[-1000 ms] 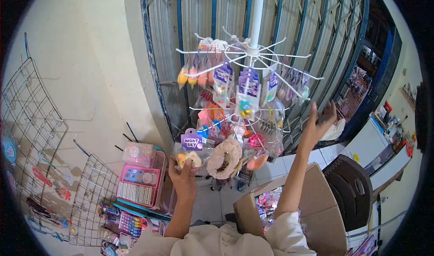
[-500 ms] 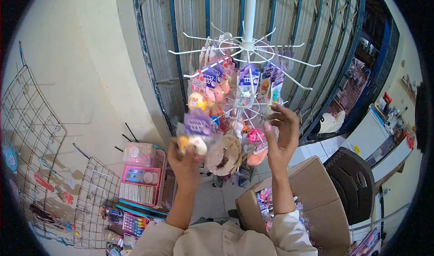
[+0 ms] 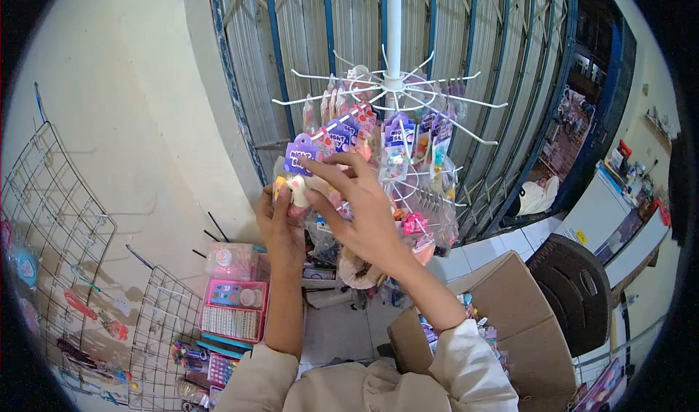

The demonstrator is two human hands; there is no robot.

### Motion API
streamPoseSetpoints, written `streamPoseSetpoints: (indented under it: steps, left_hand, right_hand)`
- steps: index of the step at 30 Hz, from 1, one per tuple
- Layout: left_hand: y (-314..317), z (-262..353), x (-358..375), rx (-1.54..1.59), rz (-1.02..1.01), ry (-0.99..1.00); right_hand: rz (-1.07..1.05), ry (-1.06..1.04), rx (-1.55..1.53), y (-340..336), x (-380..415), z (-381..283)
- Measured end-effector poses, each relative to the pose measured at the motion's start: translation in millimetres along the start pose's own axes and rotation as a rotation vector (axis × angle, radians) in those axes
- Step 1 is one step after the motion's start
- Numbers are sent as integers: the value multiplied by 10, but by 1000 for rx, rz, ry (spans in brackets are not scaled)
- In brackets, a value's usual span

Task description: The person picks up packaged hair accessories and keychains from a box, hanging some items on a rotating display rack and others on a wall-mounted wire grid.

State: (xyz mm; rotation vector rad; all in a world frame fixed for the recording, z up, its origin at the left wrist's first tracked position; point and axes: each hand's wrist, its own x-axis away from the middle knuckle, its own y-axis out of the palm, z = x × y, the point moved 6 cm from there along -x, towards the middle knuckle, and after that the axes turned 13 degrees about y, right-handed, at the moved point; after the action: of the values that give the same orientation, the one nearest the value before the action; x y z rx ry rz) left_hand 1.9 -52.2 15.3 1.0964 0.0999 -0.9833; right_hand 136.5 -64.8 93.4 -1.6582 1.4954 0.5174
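Observation:
My left hand (image 3: 280,219) is closed on the lower part of a small clear packet (image 3: 297,186) with a purple header card and white and yellow pieces inside. My right hand (image 3: 357,204) reaches across from the right, its fingers over the front of the packet; whether they grip it is hard to tell. The packet is upright before the left arms of a white rotating rack (image 3: 393,84). Similar purple-carded packets (image 3: 399,139) hang on the rack. Below them hang a beige fluffy ring (image 3: 357,268) and a pink item (image 3: 413,223).
An open cardboard box (image 3: 510,317) with small packets stands at lower right, beside a dark chair (image 3: 571,288). Pink trays (image 3: 233,310) of goods and wire grids (image 3: 164,325) are at left. A folding metal gate (image 3: 306,48) is behind the rack.
My right hand has moved left from the rack's right side to the packet. My left hand and the packet have shifted slightly left and up, and the packet's card now faces me.

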Motion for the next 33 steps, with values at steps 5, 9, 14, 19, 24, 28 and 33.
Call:
streamPoseSetpoints:
  steps: [5, 9, 14, 19, 24, 28, 33]
  left_hand:
    - [-132, -87, -61, 51, -9, -30]
    - [-56, -129, -60, 19, -92, -73]
    - [-38, -179, -68, 61, -68, -108]
    - [-121, -330, -74, 60, -80, -146]
    - [-40, -544, -124, 100, -133, -246]
    - [79, -619, -155, 67, -161, -273]
    - [11, -731, -180, 95, -171, -239]
  right_hand:
    - [-85, 72, 0, 252, -101, 84]
    - [-39, 113, -20, 238, -71, 128]
    - [-9, 98, -24, 231, -62, 169]
    - [23, 64, 58, 221, -55, 249]
    - [86, 193, 83, 133, -80, 340]
    - [170, 197, 133, 77, -147, 478]
    - [146, 188, 145, 109, -132, 555]
